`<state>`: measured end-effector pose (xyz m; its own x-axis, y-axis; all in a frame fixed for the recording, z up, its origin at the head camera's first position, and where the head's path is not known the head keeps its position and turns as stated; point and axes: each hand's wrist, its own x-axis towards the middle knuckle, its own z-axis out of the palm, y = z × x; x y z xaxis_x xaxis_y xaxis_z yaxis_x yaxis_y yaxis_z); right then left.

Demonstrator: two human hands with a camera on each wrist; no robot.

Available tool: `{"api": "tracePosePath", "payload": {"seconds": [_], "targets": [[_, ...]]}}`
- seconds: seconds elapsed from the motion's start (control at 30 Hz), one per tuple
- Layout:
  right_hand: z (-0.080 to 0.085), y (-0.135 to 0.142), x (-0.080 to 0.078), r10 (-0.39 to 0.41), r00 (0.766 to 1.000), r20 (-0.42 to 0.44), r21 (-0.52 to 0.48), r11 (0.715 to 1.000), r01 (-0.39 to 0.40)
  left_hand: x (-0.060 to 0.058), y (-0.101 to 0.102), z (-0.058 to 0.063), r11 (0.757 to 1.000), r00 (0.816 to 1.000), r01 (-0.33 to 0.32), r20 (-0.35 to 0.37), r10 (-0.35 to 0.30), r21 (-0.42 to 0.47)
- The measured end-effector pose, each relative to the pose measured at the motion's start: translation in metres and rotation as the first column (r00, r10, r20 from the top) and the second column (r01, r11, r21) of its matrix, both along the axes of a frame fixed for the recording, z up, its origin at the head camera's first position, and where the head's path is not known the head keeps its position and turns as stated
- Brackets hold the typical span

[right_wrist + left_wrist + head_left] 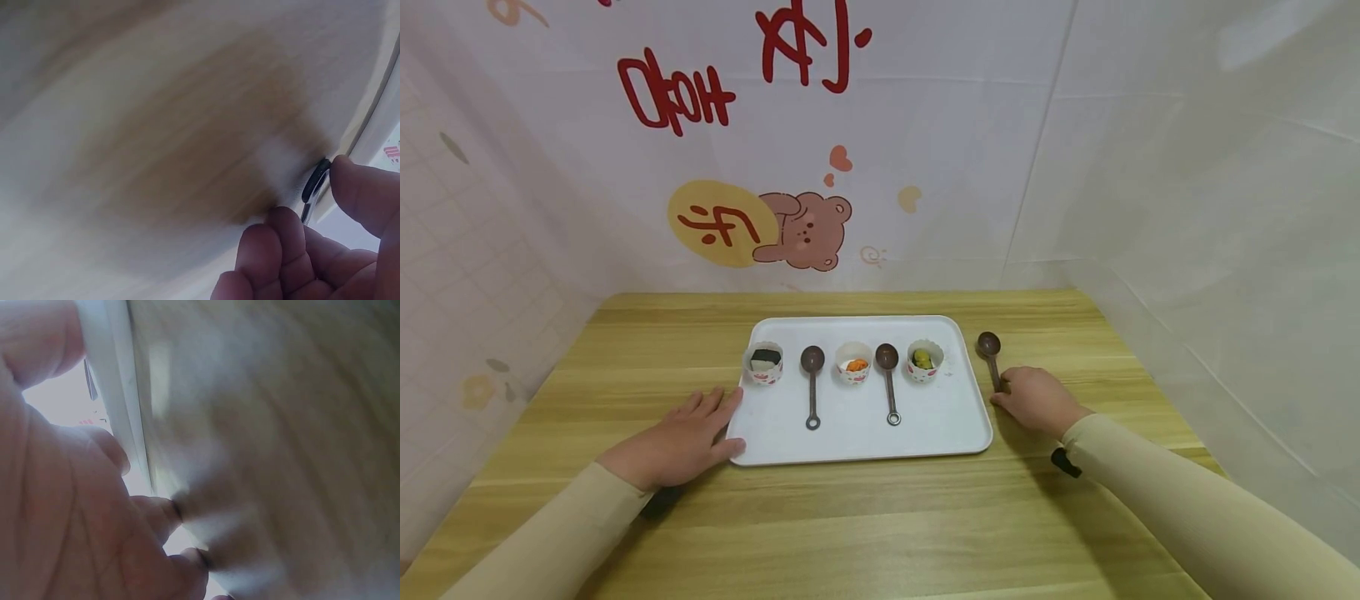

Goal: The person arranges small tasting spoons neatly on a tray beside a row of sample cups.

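Note:
My right hand [1037, 400] is down by the table just right of the tray. Its thumb and fingers pinch the ringed handle end of a brown measuring spoon [988, 343], whose round bowl points away from me. The spoon's ring [317, 180] shows between thumb and fingertips in the right wrist view. My left hand [681, 437] lies with fingers spread along the left edge of a white tray [857, 442], thumb and index finger over the rim. Two more brown spoons, a left one [812, 360] and a right one [887, 358], lie on the tray with bowls pointing away.
Three patterned paper cups stand on the tray: a left cup [764, 377] with a black-and-white piece, a middle cup [854, 375] with orange pieces, a right cup [925, 373] with green pieces. Printed cloth walls [940, 167] enclose the wooden table [850, 525].

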<state>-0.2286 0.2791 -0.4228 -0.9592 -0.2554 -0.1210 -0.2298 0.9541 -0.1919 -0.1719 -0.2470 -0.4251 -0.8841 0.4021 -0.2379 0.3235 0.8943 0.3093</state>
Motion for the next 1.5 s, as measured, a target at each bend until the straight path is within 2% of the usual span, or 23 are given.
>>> {"api": "tracePosePath", "payload": {"seconds": [0.7, 1.03, 1.5], "targets": [[0.0001, -0.0001, -0.0016, -0.031, 0.999, 0.014, -0.062, 0.998, 0.031, -0.0009, 0.0001, 0.0001, 1.000, 1.000, -0.007, 0.008, 0.007, -0.022], [0.0044, 0.0003, -0.0009, -0.073, 0.995, 0.069, -0.104, 0.991, 0.080, -0.0011, 0.0002, -0.0011, 1.000, 1.000, -0.012, 0.013, 0.012, -0.019], [0.0037, 0.0000, -0.0017, -0.100, 0.989, 0.108, -0.106, 0.988, 0.112, -0.0010, -0.0004, -0.0025, 1.000, 1.000, 0.000, -0.016, 0.000, -0.024]]}}
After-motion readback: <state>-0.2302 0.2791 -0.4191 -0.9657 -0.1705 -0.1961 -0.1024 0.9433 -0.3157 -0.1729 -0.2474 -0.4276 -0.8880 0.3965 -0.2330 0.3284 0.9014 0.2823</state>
